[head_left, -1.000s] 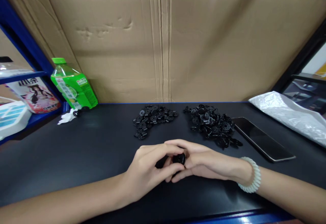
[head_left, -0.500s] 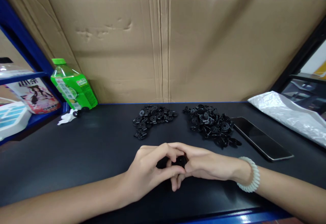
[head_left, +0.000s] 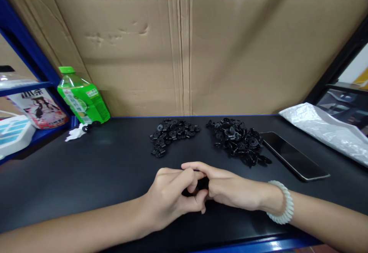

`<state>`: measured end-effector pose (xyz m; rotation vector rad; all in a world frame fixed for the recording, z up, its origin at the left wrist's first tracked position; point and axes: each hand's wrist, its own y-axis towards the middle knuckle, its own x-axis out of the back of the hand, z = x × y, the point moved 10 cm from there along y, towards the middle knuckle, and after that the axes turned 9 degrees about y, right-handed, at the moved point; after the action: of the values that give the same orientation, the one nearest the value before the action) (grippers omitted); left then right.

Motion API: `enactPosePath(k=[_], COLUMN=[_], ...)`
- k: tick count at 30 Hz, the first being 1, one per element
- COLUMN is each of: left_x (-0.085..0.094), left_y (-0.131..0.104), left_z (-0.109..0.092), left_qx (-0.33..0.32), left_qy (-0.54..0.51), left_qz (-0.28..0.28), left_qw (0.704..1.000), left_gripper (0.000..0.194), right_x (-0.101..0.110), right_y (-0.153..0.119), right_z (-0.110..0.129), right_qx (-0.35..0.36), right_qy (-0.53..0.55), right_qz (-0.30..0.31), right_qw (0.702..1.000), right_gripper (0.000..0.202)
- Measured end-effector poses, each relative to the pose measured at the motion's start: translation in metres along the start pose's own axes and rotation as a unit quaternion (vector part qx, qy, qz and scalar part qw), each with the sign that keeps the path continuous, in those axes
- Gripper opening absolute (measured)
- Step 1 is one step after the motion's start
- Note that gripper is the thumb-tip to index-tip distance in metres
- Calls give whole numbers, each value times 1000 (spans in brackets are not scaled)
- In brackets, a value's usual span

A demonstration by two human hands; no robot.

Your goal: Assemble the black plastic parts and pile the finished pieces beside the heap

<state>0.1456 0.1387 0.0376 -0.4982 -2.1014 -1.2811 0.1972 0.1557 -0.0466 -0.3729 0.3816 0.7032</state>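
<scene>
My left hand (head_left: 172, 193) and my right hand (head_left: 230, 188) meet above the black table near its front edge. Their fingers are bent and pressed round a small black part (head_left: 202, 184), mostly hidden between them. Which fingers bear on it cannot be made out. Beyond my hands lies a pile of small black parts with clips (head_left: 172, 132). Right of that sits a larger heap of black round pieces with holes (head_left: 238, 140). A pale coiled band (head_left: 283, 202) is round my right wrist.
A phone (head_left: 293, 155) and a silvery plastic bag (head_left: 324, 126) lie at the right. At the left stand a green bottle (head_left: 86, 99), a crumpled tissue (head_left: 77, 132) and a blue shelf (head_left: 28, 87). Cardboard (head_left: 129, 53) rises behind the table.
My left fingers have curled and drawn back a little. My right index finger now reaches further over my left fingers, and the black part between them shows less.
</scene>
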Motion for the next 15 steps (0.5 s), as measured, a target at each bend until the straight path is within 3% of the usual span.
enactPosePath(k=[4,7,11,15], left_x=[4,13,5,4], left_y=[0,0,-5,-8], left_z=[1,18,48,60], left_qx=[7,85,220,264], left_qy=[23,33,-131,-206], left_qz=[-16,-55,-45,-69], left_qw=[1000,994,966,940], left_gripper=[35,34,20,13], right_x=[-4,-10,-7,2], right_y=[0,0,1,-6], right_z=[1,8,15,31], right_qx=[10,37,59,105], right_qy=[-2,6,22,-90], right_qz=[-8,4,-2,-28], right_qw=[1000,999,998,990], right_gripper=[69,66,67,55])
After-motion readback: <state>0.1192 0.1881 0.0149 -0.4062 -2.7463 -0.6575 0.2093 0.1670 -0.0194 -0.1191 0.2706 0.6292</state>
